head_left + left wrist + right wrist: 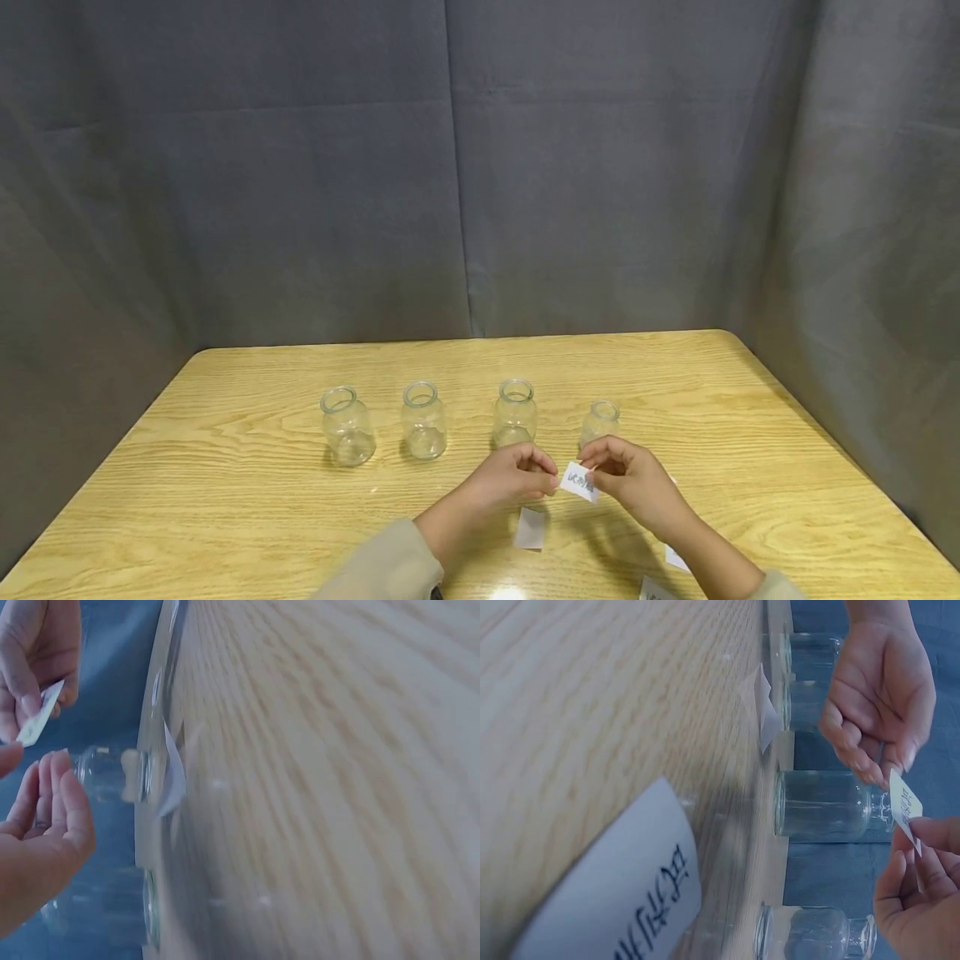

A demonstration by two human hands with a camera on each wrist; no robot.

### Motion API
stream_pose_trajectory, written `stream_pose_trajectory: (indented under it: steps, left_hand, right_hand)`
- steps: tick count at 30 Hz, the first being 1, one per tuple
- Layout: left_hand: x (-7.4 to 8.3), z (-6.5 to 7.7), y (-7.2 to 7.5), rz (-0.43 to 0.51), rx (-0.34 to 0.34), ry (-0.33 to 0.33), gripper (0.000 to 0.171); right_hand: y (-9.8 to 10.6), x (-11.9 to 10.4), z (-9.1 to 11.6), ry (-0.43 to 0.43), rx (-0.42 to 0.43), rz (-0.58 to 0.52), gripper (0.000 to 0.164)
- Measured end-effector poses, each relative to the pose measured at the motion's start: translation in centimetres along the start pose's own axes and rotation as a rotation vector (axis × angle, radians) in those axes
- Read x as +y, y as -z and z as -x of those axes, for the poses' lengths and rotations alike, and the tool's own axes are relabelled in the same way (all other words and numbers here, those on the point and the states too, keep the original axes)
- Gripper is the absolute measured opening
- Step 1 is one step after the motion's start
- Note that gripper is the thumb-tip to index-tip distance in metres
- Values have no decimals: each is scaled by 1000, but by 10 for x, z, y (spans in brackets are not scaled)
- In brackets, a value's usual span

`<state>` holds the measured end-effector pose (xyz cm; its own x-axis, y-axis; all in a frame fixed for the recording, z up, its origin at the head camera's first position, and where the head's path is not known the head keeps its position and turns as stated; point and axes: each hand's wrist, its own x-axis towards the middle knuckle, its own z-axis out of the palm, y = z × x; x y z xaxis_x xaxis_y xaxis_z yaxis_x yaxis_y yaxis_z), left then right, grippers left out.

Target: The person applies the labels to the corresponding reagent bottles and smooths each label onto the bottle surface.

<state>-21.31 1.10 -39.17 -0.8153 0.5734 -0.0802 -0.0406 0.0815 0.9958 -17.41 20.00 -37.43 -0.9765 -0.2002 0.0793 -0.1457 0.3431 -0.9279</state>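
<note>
A small white paper label (577,482) with dark handwriting is held up between both hands over the table. My right hand (633,483) pinches its right side between thumb and fingers. At the label's left corner, the thumb and index fingertip of my left hand (506,481) come together; in the right wrist view the left fingertips (889,761) meet the label's corner (904,802). Several clear glass jars stand upright in a row behind the hands: a far left jar (348,427), a second jar (424,421), a third jar (515,412) and a right jar (601,421), partly hidden by the right hand.
On the wooden table (225,500) a blank-looking paper slip (530,529) lies below the left hand. Another slip (677,558) lies under the right forearm, and a written label (654,590) is cut off by the bottom edge. Grey cloth (450,167) surrounds the table.
</note>
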Motion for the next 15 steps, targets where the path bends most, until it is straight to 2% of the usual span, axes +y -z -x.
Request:
stream_pose_trajectory:
  steps: [7, 15]
  left_hand:
    - [0, -9, -10, 2, 33, -72, 12]
    - [-1, -17, -15, 17, 72, -99, 10]
  right_hand:
    - [0, 2, -1, 30, -53, 19, 22]
    - [7, 12, 1, -35, -16, -9, 27]
